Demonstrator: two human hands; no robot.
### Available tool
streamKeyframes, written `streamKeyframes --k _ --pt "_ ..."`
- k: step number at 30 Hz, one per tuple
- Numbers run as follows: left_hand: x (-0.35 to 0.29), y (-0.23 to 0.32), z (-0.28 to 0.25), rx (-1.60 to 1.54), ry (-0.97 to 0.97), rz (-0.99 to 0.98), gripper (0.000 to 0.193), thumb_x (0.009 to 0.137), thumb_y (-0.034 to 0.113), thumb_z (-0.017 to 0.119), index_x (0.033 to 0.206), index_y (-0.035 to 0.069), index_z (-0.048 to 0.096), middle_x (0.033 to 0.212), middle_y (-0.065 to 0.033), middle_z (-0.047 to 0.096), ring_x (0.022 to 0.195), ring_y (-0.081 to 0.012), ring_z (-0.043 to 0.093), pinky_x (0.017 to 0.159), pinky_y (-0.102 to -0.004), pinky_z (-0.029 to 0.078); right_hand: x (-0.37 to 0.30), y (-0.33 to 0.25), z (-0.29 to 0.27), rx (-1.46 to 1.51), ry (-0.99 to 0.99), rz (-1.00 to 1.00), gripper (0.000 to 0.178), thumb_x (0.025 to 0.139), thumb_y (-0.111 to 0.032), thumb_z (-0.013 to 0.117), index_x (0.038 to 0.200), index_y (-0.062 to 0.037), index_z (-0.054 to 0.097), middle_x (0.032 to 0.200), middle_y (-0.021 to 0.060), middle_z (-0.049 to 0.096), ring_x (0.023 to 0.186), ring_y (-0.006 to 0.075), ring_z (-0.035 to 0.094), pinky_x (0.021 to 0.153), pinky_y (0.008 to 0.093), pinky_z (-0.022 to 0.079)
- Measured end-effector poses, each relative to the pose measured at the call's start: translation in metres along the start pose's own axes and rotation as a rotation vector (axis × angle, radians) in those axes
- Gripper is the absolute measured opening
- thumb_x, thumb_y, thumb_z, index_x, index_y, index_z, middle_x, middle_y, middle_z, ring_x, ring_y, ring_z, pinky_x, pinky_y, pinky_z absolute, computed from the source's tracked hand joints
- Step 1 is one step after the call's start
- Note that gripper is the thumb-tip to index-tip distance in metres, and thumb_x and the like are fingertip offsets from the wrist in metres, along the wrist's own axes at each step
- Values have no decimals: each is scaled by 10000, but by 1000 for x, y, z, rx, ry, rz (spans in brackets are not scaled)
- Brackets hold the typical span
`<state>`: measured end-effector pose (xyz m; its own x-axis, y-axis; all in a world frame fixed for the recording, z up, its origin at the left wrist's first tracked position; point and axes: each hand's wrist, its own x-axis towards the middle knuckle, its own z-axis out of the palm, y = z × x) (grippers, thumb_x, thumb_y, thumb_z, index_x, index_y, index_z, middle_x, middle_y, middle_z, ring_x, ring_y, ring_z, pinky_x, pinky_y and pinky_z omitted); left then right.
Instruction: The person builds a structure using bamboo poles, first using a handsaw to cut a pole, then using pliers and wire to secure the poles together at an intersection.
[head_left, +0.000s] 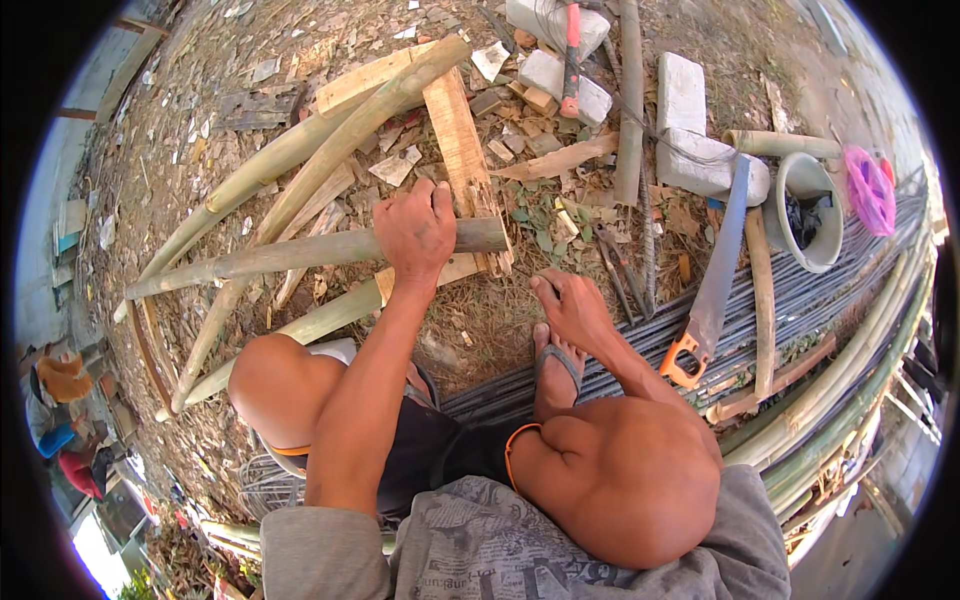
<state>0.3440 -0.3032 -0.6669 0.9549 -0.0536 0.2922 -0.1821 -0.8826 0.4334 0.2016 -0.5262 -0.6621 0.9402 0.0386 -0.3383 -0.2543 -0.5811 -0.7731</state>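
My left hand (415, 230) is wrapped over a pale round wooden pole (280, 257), close to its right end. Under that end stands out a flat wooden board (457, 130), running away from me. Two more round poles lie alongside, a crossing pole (340, 150) and a lower pole (325, 317). Above my right foot my right hand (575, 310) is closed, with thumb and fingers together; whatever may be in them is too small to make out. A handsaw (722, 262) with an orange handle lies to its right.
A hammer (571, 55) with a red handle leans by pale blocks (683, 95) at the far side. Pliers (622, 275) lie beyond my right hand. At right are a bucket (806, 212), a pink plastic bag (868, 190), dark steel rods (850, 270) and long bamboo poles (880, 350).
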Motion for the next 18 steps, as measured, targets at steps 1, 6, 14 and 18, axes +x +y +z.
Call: streamKeyframes --k 1,6,14,18 --pt "2 1 0 -13 27 29 367 989 291 695 730 44 617 602 -198 577 660 -454 620 730 -538 474 2 -1 -1 -1 -14 33 350 1078 -317 618 1105 -3 769 849 294 716 825 505 702 765 555 544" --pt "2 -2 -5 39 -113 -38 298 998 262 674 765 76 660 669 -153 663 699 -387 658 820 -475 470 8 -6 -6 -15 -63 60 336 1063 -317 644 1098 -16 790 810 258 709 733 460 693 695 513 544" --pt "0 -4 3 0 -80 20 407 1021 316 666 737 27 624 634 -215 624 627 -463 626 637 -541 464 5 -8 -12 -5 -39 41 284 1040 -264 629 1007 -34 792 761 250 706 731 468 699 735 566 552" --pt "-2 -9 6 2 -84 -7 392 1010 307 691 730 59 575 631 -188 577 639 -438 591 656 -538 427 14 -20 0 42 -18 -33 284 1036 -243 620 988 -20 789 764 262 703 733 478 697 739 576 550"
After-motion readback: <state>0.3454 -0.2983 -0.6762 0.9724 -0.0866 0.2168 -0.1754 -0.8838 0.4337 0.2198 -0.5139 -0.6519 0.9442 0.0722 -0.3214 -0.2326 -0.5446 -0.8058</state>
